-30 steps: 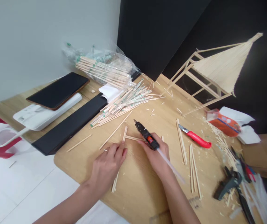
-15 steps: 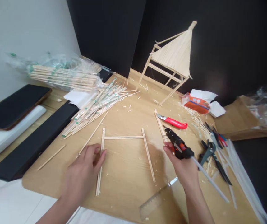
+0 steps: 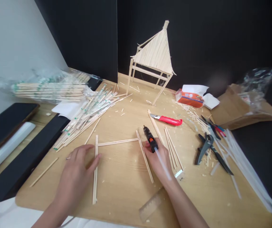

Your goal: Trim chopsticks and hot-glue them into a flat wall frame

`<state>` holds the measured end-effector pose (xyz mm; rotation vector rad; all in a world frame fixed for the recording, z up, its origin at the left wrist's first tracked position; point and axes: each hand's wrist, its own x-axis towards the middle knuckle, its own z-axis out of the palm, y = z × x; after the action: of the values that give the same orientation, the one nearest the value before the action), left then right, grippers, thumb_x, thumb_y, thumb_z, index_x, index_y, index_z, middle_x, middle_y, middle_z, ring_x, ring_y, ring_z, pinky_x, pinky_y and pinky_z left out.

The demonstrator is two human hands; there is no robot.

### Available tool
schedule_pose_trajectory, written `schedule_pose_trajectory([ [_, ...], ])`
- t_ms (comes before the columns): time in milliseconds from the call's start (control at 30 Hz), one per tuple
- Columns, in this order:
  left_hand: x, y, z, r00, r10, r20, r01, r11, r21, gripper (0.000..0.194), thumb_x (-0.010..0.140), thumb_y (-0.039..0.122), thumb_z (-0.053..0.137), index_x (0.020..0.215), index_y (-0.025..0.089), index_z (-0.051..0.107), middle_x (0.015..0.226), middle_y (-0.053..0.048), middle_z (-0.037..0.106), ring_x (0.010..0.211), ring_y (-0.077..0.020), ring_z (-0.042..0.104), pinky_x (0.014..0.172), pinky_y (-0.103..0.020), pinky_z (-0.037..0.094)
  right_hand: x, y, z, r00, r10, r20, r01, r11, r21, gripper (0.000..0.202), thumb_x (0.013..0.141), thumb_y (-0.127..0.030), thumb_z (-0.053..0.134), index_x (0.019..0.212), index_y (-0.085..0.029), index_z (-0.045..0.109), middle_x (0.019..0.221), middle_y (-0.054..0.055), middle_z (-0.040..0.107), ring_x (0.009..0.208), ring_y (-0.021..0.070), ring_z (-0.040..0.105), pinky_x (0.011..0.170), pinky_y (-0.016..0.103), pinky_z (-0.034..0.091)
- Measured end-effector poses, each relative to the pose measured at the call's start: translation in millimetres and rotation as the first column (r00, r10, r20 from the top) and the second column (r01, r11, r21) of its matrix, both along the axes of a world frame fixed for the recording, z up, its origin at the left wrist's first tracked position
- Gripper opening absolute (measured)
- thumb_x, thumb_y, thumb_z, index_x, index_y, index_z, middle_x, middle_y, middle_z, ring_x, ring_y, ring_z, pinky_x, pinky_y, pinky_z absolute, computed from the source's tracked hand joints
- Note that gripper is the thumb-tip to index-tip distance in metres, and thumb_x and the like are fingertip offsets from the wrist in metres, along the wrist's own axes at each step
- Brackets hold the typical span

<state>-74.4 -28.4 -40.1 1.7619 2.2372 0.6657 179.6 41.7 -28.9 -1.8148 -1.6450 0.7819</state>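
Observation:
On the wooden board lies an H-shaped frame of paired wooden sticks, with a crossbar [image 3: 118, 142] between a left upright [image 3: 95, 177] and a right upright [image 3: 146, 161]. My left hand [image 3: 75, 167] is open beside the left upright, its thumb reaching over it, fingers bent and apart. A thin stick [image 3: 93, 130] runs down to that hand's fingers, which hide part of it. My right hand [image 3: 159, 160] is closed around a black hot glue gun [image 3: 150, 139] with a pale glue stick out of its back. The gun's nozzle points away from me, above the right upright's upper end.
A stick model with a pitched roof [image 3: 156, 53] stands at the back. A red utility knife [image 3: 170, 120], loose sticks [image 3: 172, 148], a clear ruler [image 3: 151, 204] and cutters [image 3: 207, 145] lie rightward. Wrapped chopsticks [image 3: 85, 117] are piled at left. Glue sticks [image 3: 242, 161] lie far right.
My right hand has moved left with the glue gun, from the loose sticks to the frame's right upright. The crossbar now slants slightly. The view has turned right.

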Motion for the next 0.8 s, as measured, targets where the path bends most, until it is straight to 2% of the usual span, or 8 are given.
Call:
schedule_pose_trajectory([
  [133,2,-3,-1.8,0.994,0.045,0.102,-0.04,0.998,-0.047,0.048,0.081,0.053,0.05,0.117,0.021,0.046,0.11,-0.009,0.056,0.102,-0.0309,0.054,0.086,-0.045,0.045,-5,-5,3.0,0.996,0.027,0.09,-0.026,1.0,-0.014,0.013,0.077,-0.023,0.056,0.09,-0.022,0.053,0.075,0.0,0.066,0.067,0.0198,0.062,0.06,0.025,0.04],
  [367,11,-4,-5.7,0.983,0.073,0.17,-0.068,0.997,-0.033,0.046,0.081,0.052,0.051,0.116,0.022,0.046,0.114,-0.009,0.056,0.107,-0.0315,0.052,0.088,-0.047,0.044,-12,-4,2.8,0.986,0.027,0.164,-0.021,0.999,-0.033,0.011,0.079,-0.024,0.053,0.09,-0.022,0.053,0.075,0.002,0.067,0.068,0.0218,0.062,0.059,0.025,0.039],
  [500,11,-2,-6.6,0.976,0.068,0.207,-0.059,0.997,-0.05,0.042,0.083,0.046,0.051,0.118,0.024,0.043,0.116,-0.007,0.055,0.108,-0.03,0.051,0.089,-0.047,0.044,-14,-3,3.9,0.98,0.011,0.2,-0.006,1.0,-0.029,0.011,0.08,-0.025,0.052,0.09,-0.022,0.054,0.075,0.003,0.067,0.069,0.0226,0.063,0.059,0.025,0.038],
  [800,10,28,-8.4,0.967,0.016,0.254,-0.012,1.0,-0.02,0.039,0.081,0.032,0.052,0.118,0.022,0.042,0.109,-0.009,0.056,0.106,-0.0277,0.054,0.087,-0.045,0.045,-17,10,7.6,0.972,-0.028,0.235,0.032,0.999,-0.013,0.014,0.078,-0.028,0.053,0.09,-0.02,0.056,0.076,0.005,0.068,0.069,0.0232,0.063,0.056,0.025,0.037],
])
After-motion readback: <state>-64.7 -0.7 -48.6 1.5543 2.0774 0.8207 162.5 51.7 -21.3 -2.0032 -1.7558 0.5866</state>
